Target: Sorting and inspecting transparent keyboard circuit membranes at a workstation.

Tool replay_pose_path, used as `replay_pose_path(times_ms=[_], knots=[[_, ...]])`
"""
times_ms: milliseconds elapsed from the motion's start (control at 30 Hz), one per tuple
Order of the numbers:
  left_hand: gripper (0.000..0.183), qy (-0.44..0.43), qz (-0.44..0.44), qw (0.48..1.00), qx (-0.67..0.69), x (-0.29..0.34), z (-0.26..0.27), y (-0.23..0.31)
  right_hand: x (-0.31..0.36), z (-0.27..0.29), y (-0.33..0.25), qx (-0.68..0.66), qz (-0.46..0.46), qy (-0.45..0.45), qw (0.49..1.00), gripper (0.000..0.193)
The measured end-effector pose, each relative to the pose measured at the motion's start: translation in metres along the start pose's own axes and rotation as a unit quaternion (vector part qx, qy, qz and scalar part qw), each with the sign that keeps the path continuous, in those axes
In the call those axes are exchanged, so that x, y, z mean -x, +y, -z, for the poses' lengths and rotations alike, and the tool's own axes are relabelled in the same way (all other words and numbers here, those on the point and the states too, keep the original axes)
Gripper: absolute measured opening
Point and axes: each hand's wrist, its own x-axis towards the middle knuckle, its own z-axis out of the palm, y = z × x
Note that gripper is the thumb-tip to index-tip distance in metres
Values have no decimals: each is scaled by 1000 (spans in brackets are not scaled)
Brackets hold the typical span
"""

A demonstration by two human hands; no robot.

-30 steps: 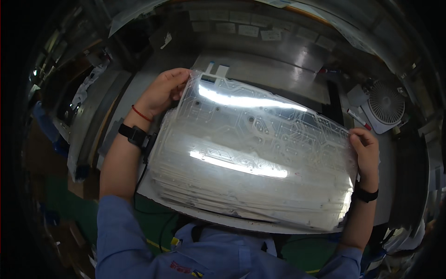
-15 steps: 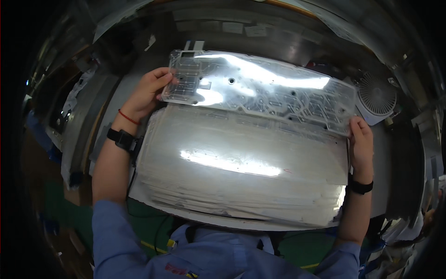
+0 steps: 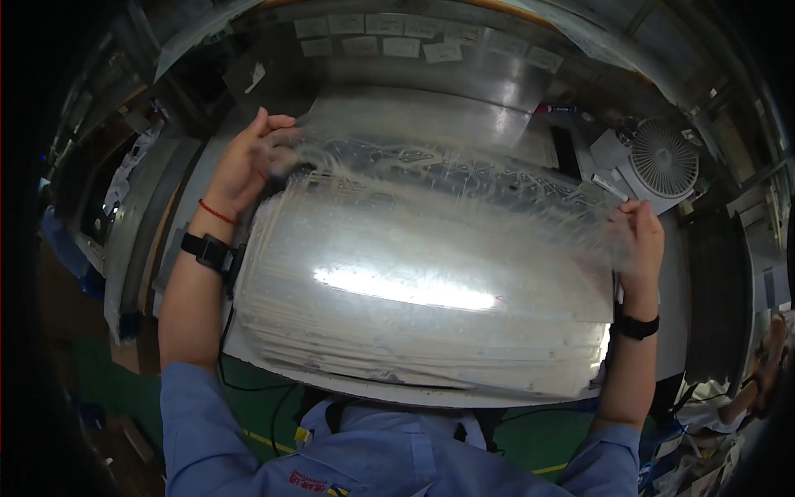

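a blurred clear sheet spans the far edge of a pile; the right hand pinches its right end, the left hand blurs, grip unclear. a marker and fan crowd just beyond the right.

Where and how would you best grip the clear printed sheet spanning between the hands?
Probably by its two short ends, each pinched from its outer side between thumb and fingers. The clear sheet, though blurred, looks long, thin and flexible, and its ends lie at the left hand and right hand, above the stack.
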Motion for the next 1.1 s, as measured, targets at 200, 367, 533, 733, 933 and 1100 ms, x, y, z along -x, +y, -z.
replay_pose_path(times_ms=[200, 367, 533, 733, 933, 1100], knots=[[39, -19, 12, 993, -113, 2, -7, -2, 5, -24, -8, 2, 44, -11, 999, 34], [31, -43, 48, 987, -145, -3, 2, -3, 0, -7, 1, 16, 48, -36, 998, 38], [30, -33, 16, 995, -95, -8, 11, -10, -1, -7, 0, 13, 22, -49, 998, 37], [38, 48, 7, 999, -9, -12, 7, -11, 0, -6, 4, 157, -45, -84, 983, 31], [40, 24, 19, 999, -17, -7, 8, -7, 8, -12, -6, 224, -65, -195, 953, 22], [39, -12, 37, 997, -61, -6, 8, -8, 10, -11, -8, 226, 3, -158, 961, 19]])
